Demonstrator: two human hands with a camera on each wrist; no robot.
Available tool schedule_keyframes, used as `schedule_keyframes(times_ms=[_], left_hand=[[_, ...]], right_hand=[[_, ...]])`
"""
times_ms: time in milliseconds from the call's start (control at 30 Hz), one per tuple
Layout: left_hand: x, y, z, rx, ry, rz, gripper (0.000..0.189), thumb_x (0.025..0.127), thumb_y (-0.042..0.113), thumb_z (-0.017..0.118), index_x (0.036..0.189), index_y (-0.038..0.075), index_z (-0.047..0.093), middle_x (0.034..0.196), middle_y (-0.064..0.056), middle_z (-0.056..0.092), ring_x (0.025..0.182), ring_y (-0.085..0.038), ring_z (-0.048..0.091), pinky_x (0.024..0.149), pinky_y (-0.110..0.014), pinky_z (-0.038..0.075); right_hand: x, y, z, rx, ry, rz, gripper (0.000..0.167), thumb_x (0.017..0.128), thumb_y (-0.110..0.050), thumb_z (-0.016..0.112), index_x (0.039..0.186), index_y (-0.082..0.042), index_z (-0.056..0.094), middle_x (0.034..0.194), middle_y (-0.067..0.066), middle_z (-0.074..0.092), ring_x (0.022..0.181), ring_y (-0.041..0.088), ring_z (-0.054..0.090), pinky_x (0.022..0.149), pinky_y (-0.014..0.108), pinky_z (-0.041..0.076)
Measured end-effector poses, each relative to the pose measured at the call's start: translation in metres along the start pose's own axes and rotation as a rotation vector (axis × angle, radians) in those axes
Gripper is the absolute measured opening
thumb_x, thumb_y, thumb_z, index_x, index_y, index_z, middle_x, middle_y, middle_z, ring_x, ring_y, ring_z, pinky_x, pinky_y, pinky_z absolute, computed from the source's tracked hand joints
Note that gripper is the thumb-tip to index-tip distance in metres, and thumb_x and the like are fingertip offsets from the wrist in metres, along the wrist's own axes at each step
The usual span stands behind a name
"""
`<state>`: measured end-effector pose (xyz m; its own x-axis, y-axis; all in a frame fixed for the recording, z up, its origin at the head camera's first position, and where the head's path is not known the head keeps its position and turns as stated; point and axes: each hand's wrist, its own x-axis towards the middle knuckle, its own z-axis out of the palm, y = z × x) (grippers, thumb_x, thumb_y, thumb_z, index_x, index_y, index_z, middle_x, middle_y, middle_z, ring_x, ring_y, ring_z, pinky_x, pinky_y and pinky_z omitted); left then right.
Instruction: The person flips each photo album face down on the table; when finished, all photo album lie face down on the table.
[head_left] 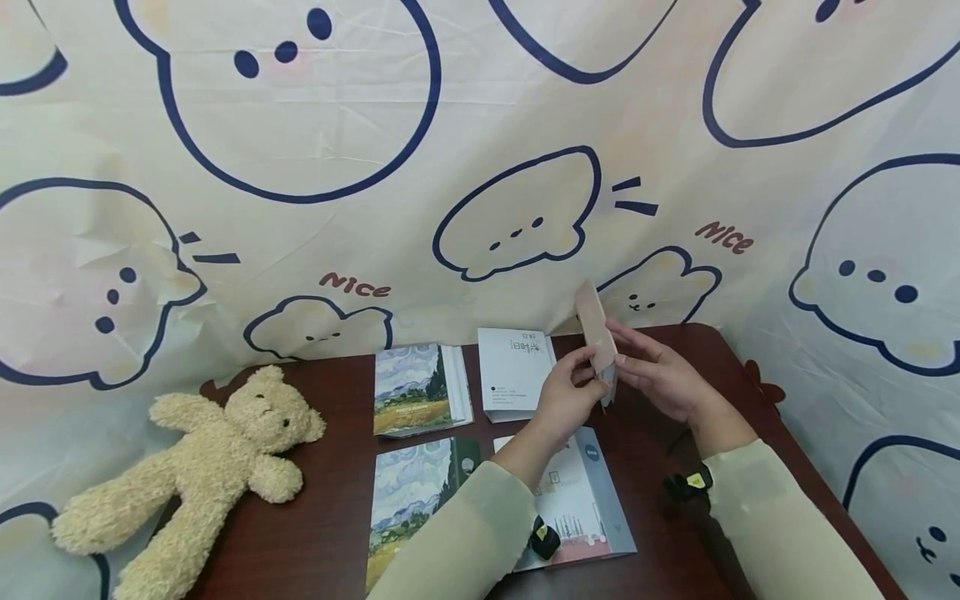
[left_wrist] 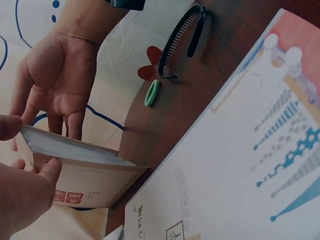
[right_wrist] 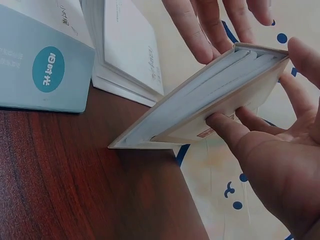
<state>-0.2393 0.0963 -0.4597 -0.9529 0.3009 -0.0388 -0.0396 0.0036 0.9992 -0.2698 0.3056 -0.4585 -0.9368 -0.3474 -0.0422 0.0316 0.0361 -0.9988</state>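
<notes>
A cream hardcover notebook (head_left: 595, 325) stands tilted on its edge at the back right of the table, its white pages (right_wrist: 210, 82) showing between the covers. My left hand (head_left: 570, 390) grips its near edge, fingers on one cover and thumb on the other. Against the right-hand cover lie the fingers of my right hand (head_left: 663, 375), mostly straight. The right wrist view has those fingertips (right_wrist: 216, 120) by a red printed mark on the cover. A white notebook (head_left: 513, 371) stands just left of it, and a white-and-blue one (head_left: 600, 500) lies nearer, partly under my left forearm.
Two notebooks with painted landscape covers, one farther back (head_left: 411, 387) and one nearer (head_left: 412, 500), lie left of centre. A plush bear (head_left: 217, 467) lies at the left. A black toothed headband (left_wrist: 175, 45) and green hair tie (left_wrist: 152, 93) rest right of the notebooks. A patterned cloth (head_left: 480, 108) hangs behind.
</notes>
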Motion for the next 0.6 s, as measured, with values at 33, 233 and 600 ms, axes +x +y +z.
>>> schedule_keyframes(times_ms=[33, 233, 600], left_hand=[[0.0, 0.0, 0.001, 0.001, 0.003, -0.005, 0.058, 0.098, 0.017, 0.07, 0.153, 0.021, 0.051, 0.145, 0.002, 0.055, 0.129, -0.018, 0.056, 0.102, -0.042, 0.053], [0.001, -0.002, 0.006, 0.012, 0.032, -0.032, 0.059, 0.097, 0.018, 0.072, 0.151, 0.021, 0.051, 0.139, 0.003, 0.059, 0.131, -0.021, 0.057, 0.102, -0.041, 0.054], [0.001, -0.01, 0.015, -0.009, -0.007, -0.065, 0.059, 0.095, 0.014, 0.074, 0.15, 0.022, 0.053, 0.139, -0.004, 0.062, 0.131, -0.023, 0.058, 0.101, -0.042, 0.054]], right_hand=[[0.0, 0.0, 0.0, 0.002, 0.003, -0.002, 0.065, 0.107, -0.021, 0.06, 0.165, -0.025, 0.03, 0.17, 0.012, 0.02, 0.152, 0.036, 0.029, 0.103, 0.021, 0.048], [-0.003, 0.001, -0.002, -0.009, 0.022, -0.017, 0.063, 0.107, -0.024, 0.06, 0.165, -0.022, 0.033, 0.17, 0.012, 0.019, 0.153, 0.038, 0.026, 0.104, 0.023, 0.047], [-0.013, 0.004, -0.008, -0.018, 0.084, -0.015, 0.063, 0.107, -0.024, 0.061, 0.163, -0.019, 0.034, 0.164, 0.015, 0.026, 0.148, 0.034, 0.031, 0.1, 0.021, 0.05]])
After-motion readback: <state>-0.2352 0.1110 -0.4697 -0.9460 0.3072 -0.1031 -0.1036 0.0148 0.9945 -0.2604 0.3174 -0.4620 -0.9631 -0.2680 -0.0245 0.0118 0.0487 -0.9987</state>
